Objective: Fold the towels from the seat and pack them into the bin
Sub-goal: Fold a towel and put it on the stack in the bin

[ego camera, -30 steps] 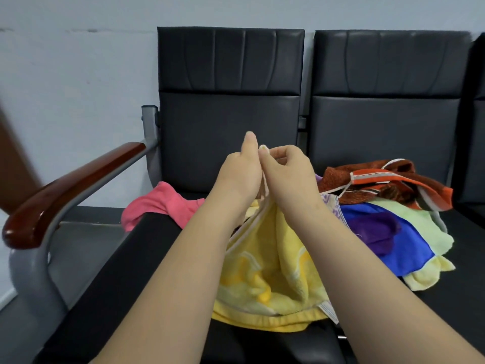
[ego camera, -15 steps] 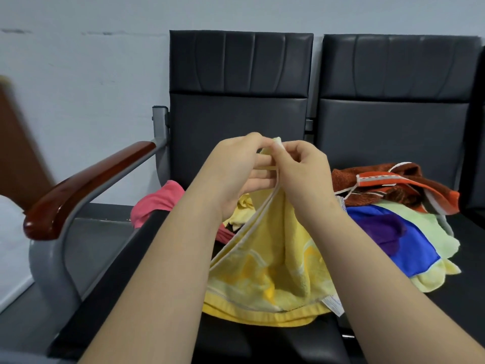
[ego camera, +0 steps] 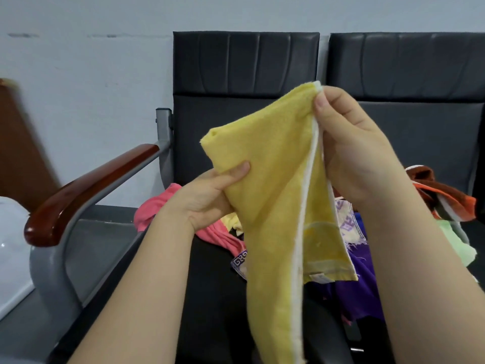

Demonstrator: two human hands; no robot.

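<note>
While the right hand [ego camera: 354, 153] pinches the white-hemmed top corner of the yellow towel [ego camera: 275, 195] high in front of the chair back [ego camera: 244, 69], the left hand [ego camera: 207, 195] grips the cloth lower down. Its thumb lies on the near face and its fingers are hidden behind, so the fabric stretches on a slant between the two hands and its tail hangs free over the seat [ego camera: 210, 298]. Held up like this, the towel drops under its own weight, which lets the edges be found and matched before a fold; I judge the folding barely begun. Other towels lie heaped on the seat beneath: a pink towel [ego camera: 157, 214] to the left, a purple towel [ego camera: 359, 285] under the hanging tail, and a brown and orange towel [ego camera: 441, 195] and a pale green towel [ego camera: 456, 243] to the right. Past the wooden armrest [ego camera: 86, 190], at the left edge, a white object [ego camera: 10, 245] may be the bin; too little shows to tell.
</note>
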